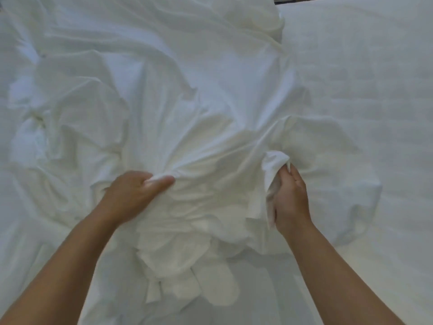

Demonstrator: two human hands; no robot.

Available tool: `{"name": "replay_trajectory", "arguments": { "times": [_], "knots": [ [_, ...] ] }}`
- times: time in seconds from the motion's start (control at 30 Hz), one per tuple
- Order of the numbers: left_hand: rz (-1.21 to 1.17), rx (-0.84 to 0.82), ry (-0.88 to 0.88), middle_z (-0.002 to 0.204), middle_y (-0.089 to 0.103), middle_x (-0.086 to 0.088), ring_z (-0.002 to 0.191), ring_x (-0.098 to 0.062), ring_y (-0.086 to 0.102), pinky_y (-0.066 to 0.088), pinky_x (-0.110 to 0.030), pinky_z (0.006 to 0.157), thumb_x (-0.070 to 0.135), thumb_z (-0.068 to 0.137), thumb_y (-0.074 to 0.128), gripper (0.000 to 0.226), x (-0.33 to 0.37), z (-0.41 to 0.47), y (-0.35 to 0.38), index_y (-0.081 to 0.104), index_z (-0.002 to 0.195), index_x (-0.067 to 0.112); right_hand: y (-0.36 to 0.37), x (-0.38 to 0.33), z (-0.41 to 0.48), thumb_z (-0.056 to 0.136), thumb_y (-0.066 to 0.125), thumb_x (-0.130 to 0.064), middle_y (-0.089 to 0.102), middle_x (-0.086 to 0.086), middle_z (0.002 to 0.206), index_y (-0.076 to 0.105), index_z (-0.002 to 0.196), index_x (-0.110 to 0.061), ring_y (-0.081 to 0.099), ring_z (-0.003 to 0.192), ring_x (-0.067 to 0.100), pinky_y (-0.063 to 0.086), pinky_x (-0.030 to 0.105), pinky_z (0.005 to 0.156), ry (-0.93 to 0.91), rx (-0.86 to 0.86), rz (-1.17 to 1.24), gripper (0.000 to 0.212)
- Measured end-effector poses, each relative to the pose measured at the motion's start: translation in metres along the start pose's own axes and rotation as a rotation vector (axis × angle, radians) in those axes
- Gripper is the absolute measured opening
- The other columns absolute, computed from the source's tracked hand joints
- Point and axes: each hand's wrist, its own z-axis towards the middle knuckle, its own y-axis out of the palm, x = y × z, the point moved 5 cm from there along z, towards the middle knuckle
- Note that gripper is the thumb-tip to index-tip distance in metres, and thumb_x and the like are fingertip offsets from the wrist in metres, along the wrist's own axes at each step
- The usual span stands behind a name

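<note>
The crumpled white sheet [187, 109] sprawls from the centre to the upper left of the frame over the bed [375, 90]; the left hand [133, 195] pinches a fold at lower centre; the right hand [290, 198] (nearer the loose edge) grips a bunched corner just right of it.

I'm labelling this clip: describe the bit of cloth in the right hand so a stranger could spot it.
A crumpled white sheet covers the bed's left and middle, beside the smooth mattress. At its near right side the right hand pinches a bunched tuft. Unlike the low fold gripped by the left hand, it stands up as a small peak.
</note>
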Motion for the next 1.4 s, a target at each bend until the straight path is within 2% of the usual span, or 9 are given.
{"name": "replay_trajectory", "arguments": {
  "times": [0.13, 0.4, 0.5, 0.57, 0.67, 0.83, 0.97, 1.17, 1.4],
  "knots": [
    [0.666, 0.172, 0.149, 0.108, 0.059, -0.006, 0.103, -0.028, 0.056, 0.041, -0.036, 0.081, 0.045, 0.092, 0.045, 0.029, 0.020, 0.001, 0.051, 0.051, 0.106, 0.020, 0.014, 0.015, -0.010, 0.094, 0.049, -0.017, 0.072, -0.010, 0.091, 0.071, 0.087, -0.028, 0.066, 0.083, -0.001, 0.049, 0.011, 0.067, 0.044, -0.133, -0.182, 0.025],
    [0.965, 0.108, 0.238, 0.156, -0.015, -0.007, 0.142, -0.031, -0.020, -0.016, -0.059, 0.107, 0.036, 0.086, 0.052, 0.090, 0.010, 0.015, 0.047, -0.013, 0.147, 0.026, -0.009, 0.010, -0.014, 0.093, 0.051, -0.023, 0.067, -0.011, 0.093, 0.068, 0.083, -0.028, 0.060, 0.085, 0.002, 0.045, 0.027, 0.073, 0.021, -0.083, -0.392, 0.021],
    [0.817, 0.270, 0.251, 0.147, 0.032, -0.023, 0.138, -0.036, 0.028, 0.004, -0.059, 0.110, 0.009, 0.084, 0.052, 0.063, -0.006, -0.012, 0.026, 0.032, 0.143, 0.010, 0.009, 0.013, -0.030, 0.081, 0.051, -0.024, 0.068, 0.010, 0.087, 0.070, 0.081, -0.008, 0.057, 0.079, 0.015, 0.040, 0.033, 0.074, 0.020, -0.345, -0.529, 0.025],
    [0.585, 0.391, 0.279, 0.093, 0.065, -0.027, 0.089, -0.041, 0.062, 0.039, -0.054, 0.093, -0.010, 0.072, 0.056, 0.033, -0.011, -0.027, 0.005, 0.063, 0.104, -0.003, 0.017, 0.020, -0.037, 0.085, 0.043, -0.019, 0.063, 0.025, 0.090, 0.066, 0.087, 0.008, 0.050, 0.078, 0.022, 0.034, 0.032, 0.071, 0.081, -0.408, -0.643, 0.035],
    [0.500, 0.376, 0.173, 0.075, 0.062, -0.021, 0.066, -0.034, 0.052, 0.037, -0.038, 0.063, 0.000, 0.076, 0.056, 0.013, -0.007, -0.026, -0.018, 0.059, 0.088, -0.001, 0.016, 0.025, -0.034, 0.094, 0.049, -0.018, 0.063, 0.025, 0.093, 0.064, 0.090, 0.007, 0.057, 0.081, 0.033, 0.034, 0.032, 0.064, 0.063, -0.288, -0.635, 0.029],
    [0.746, 0.107, 0.317, 0.153, 0.015, -0.008, 0.142, -0.029, 0.012, 0.002, -0.060, 0.111, 0.044, 0.080, 0.055, 0.083, 0.066, 0.000, 0.038, 0.010, 0.147, 0.022, 0.002, 0.010, -0.019, 0.090, 0.055, -0.037, 0.057, 0.003, 0.103, 0.055, 0.108, -0.011, 0.054, 0.096, 0.019, 0.045, 0.031, 0.081, 0.020, 0.047, -0.494, 0.032],
    [0.737, 0.085, 0.579, 0.159, -0.002, -0.006, 0.145, -0.027, -0.005, -0.006, -0.056, 0.112, 0.051, 0.090, 0.045, 0.081, 0.138, 0.039, 0.108, -0.004, 0.150, 0.028, -0.010, 0.005, -0.006, 0.086, 0.060, -0.027, 0.041, 0.007, 0.135, 0.037, 0.137, -0.010, 0.042, 0.123, 0.022, 0.037, 0.038, 0.105, -0.028, 0.105, -0.620, 0.058],
    [0.549, 0.129, 0.492, 0.112, 0.056, -0.013, 0.101, -0.033, 0.056, 0.038, -0.037, 0.077, 0.016, 0.098, 0.037, 0.022, 0.144, 0.093, 0.123, 0.051, 0.114, 0.009, -0.048, -0.001, 0.018, 0.086, 0.062, -0.026, 0.030, 0.009, 0.145, 0.027, 0.145, -0.012, 0.030, 0.133, 0.025, 0.026, 0.036, 0.112, -0.052, 0.137, -0.744, 0.070],
    [0.291, 0.093, 0.619, 0.048, 0.034, 0.005, 0.051, -0.020, 0.039, 0.023, -0.028, 0.047, 0.045, 0.093, 0.040, 0.045, 0.103, 0.037, 0.056, 0.026, 0.056, 0.022, -0.023, -0.016, 0.022, 0.073, 0.061, -0.063, 0.025, 0.009, 0.140, 0.020, 0.147, -0.028, 0.025, 0.128, 0.028, 0.026, 0.043, 0.104, -0.253, 0.151, -1.016, 0.092]
  ]
}}
